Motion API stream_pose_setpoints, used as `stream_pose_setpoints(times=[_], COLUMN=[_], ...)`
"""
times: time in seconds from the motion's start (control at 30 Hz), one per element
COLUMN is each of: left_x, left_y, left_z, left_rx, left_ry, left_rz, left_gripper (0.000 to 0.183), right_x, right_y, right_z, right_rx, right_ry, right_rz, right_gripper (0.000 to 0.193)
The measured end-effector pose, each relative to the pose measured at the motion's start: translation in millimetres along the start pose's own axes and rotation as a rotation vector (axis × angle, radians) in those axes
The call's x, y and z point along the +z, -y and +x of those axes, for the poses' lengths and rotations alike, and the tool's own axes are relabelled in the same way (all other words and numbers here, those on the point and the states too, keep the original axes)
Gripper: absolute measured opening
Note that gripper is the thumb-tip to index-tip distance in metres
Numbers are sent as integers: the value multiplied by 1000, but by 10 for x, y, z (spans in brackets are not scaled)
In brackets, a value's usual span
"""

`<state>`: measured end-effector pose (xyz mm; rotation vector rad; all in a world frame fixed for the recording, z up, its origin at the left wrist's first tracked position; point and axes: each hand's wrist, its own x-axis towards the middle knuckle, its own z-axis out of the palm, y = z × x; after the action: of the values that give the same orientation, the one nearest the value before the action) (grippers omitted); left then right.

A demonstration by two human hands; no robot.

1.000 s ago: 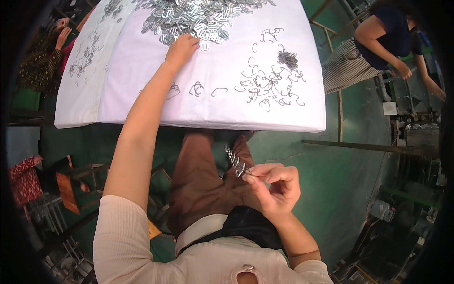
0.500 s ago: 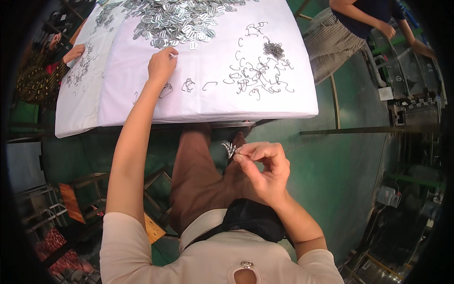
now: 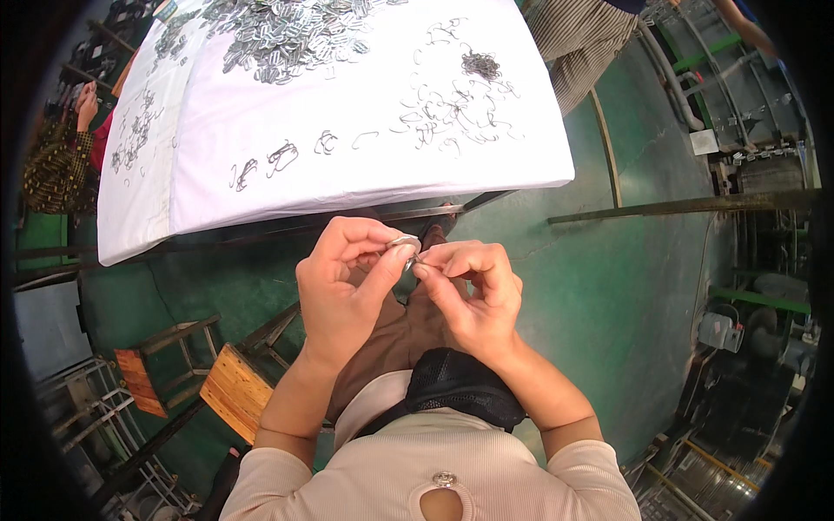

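Observation:
In front of my body, just off the near edge of the table, both hands meet at their fingertips. My left hand (image 3: 340,282) pinches a small flat silver metal buckle (image 3: 403,240) between thumb and fingers. Against it, my right hand (image 3: 478,300) pinches a thin wire hook (image 3: 419,258), mostly covered by the fingers. Whether the buckle is threaded on the wire I cannot tell. A large heap of slotted metal buckles (image 3: 295,39) lies at the far side of the white-covered table (image 3: 365,169). Loose dark wire hooks (image 3: 452,113) are scattered on its right part.
Small clusters of hooks (image 3: 282,156) lie along the table's near side, with a denser tangle (image 3: 480,65) at right. Another person's hand (image 3: 86,106) shows at far left; a person in a striped skirt (image 3: 578,39) stands at far right. Wooden stools (image 3: 236,391) stand at lower left.
My left hand has come back from the buckle heap to my right hand, bringing a buckle. The strung buckles seen hanging at my right fingers are now largely hidden.

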<state>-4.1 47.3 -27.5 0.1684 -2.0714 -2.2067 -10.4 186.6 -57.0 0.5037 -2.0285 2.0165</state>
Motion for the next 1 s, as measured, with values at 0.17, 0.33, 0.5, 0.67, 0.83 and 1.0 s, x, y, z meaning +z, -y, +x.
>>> stream_pose_setpoints(times=[0.17, 0.33, 0.5, 0.67, 0.83, 1.0], left_x=[39, 25, -21, -64, -119, -104], left_y=[2, 28, 49, 2, -9, -30], left_z=[-44, -15, 47, 94, 98, 128], left_rx=[183, 240, 163, 132, 192, 165], left_ry=[-35, -13, -14, 38, 59, 61], left_rz=[83, 133, 64, 154, 149, 96], left_gripper=[13, 16, 15, 15, 18, 20], right_x=[-24, -64, -496, -743, -689, -644], right_y=[-18, -66, -644, -1456, -1659, -1683], right_z=[13, 68, 858, 1611, 1914, 1999], right_rx=[-22, -9, 148, 10, -66, -101], right_ry=[27, 54, 169, 515, 800, 1019], right_rz=[-44, -58, -506, -880, -980, -1112], right_gripper=[21, 25, 15, 14, 9, 6])
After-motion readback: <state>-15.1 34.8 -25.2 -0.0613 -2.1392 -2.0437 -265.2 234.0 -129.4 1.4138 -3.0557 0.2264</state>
